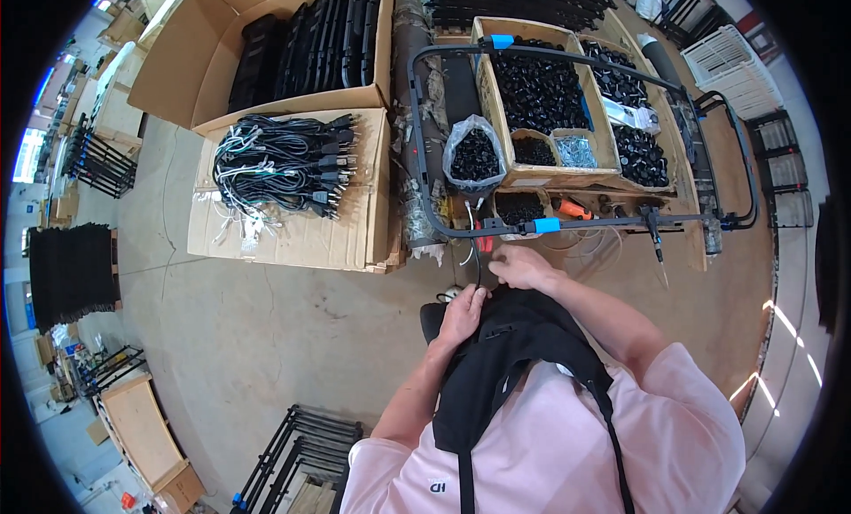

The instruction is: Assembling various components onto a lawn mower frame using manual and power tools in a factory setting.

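The left hand (pixel 463 315) lay closed around the black fabric piece (pixel 514 346); the right hand (pixel 519 266) pinched its top edge. Both sat just below the black tube frame (pixel 496 228).

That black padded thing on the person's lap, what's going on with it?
A person in a pink shirt holds a black padded fabric piece against their body. The left hand presses on its upper edge, and the right hand pinches something small at its top, too small to make out. Just ahead lies a black metal tube frame with blue tape bands, across wooden trays of small black parts. To the left, bundled black power cords rest on flattened cardboard.
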Available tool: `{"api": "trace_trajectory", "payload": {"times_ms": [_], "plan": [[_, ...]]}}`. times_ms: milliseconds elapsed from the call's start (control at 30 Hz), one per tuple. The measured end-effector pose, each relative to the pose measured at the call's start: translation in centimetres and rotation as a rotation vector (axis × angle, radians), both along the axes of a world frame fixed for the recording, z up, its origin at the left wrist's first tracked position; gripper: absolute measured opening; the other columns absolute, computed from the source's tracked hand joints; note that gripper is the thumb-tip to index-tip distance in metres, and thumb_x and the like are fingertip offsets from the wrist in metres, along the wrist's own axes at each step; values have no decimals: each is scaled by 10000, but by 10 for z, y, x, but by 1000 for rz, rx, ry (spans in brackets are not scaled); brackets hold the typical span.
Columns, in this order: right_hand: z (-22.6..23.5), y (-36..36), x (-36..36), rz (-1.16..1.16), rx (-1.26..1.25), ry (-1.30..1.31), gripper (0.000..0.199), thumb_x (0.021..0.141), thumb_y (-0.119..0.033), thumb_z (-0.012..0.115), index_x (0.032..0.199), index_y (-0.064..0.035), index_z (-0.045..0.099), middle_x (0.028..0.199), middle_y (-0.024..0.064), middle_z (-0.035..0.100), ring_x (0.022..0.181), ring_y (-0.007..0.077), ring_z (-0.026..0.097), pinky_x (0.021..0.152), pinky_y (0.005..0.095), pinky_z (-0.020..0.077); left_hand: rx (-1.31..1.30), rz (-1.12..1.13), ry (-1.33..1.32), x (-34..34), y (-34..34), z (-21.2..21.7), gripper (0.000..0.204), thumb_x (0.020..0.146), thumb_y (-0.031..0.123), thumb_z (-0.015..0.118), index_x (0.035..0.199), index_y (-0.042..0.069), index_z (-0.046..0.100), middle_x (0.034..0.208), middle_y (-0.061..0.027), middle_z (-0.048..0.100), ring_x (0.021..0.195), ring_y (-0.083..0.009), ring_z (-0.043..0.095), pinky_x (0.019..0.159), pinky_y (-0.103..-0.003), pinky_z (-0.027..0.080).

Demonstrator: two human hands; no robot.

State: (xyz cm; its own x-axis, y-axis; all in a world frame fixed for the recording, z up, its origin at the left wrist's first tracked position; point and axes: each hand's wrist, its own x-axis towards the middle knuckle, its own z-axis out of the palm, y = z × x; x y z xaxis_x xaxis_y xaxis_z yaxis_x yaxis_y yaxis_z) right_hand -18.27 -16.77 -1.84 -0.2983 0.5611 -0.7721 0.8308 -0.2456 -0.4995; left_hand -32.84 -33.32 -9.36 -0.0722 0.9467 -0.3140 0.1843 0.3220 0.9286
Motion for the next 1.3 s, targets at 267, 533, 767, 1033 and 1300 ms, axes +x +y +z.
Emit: {"api": "trace_trajectory", "payload": {"times_ms": [267,533,767,1033,1300], "plan": [[40,80,-15,378,625,42,379,958,-385,655,1035,-45,803,1010,180,761,980,375,711,859,440,550,-74,21,39,-4,-3,-2,394,1130,380,475,1108,57,700,933,-188,702,927,-339,708,867,-431,543],[-24,123,-52,551,187,383,408,946,-405,640,1042,-50,817,919,151,775,817,287,719,788,418,554,-131,193,-12,2,-14,5,354,1123,338,508,1119,41,701,937,-111,702,927,-208,664,875,-359,522],[-23,115,-47,457,299,445,369,930,-378,616,951,-74,823,886,169,766,876,324,735,810,438,549,-324,247,21,16,-16,34,298,1112,299,520,1203,66,683,964,-141,699,939,-251,680,900,-377,535],[-68,131,-52,-76,281,457,342,933,-321,582,918,-34,768,926,210,752,938,378,717,840,465,527,-154,419,254,42,-7,42,309,1103,281,540,1274,56,665,885,-116,682,827,-224,670,816,-379,544],[-30,169,-63,-491,210,716,364,1074,-314,539,963,-11,707,678,38,633,526,122,593,512,317,460,-85,502,201,41,54,34,270,1121,220,524,1243,33,677,775,18,576,719,-71,544,677,-248,470]]}}
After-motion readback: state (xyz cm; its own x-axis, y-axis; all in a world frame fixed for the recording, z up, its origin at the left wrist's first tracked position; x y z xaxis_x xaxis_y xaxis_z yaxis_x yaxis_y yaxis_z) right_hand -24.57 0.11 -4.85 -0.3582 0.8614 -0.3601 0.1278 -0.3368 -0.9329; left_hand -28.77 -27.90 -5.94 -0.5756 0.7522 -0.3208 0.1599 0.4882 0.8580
